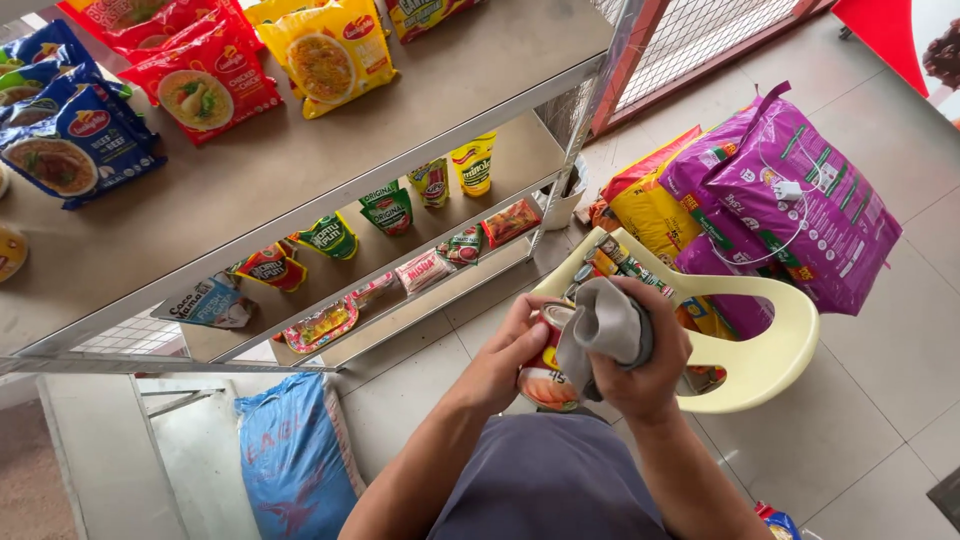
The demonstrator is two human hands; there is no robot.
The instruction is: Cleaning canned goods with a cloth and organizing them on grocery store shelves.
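Your left hand [500, 362] gripped the can [548, 372] by its side at chest height, above the yellow plastic chair [775, 350] (more cans sat there), so your right hand [645, 365], fingers closed around the grey cloth [600, 325], could press it onto the top.

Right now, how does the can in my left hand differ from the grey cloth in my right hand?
The can is a rigid cylinder with a colourful printed label, while the grey cloth is soft, plain and bunched up. The left hand grips the can round its side; the right hand presses the cloth over the can's top. The can is partly hidden by the cloth, which lies fully in view. Both are held above the pale yellow plastic chair.
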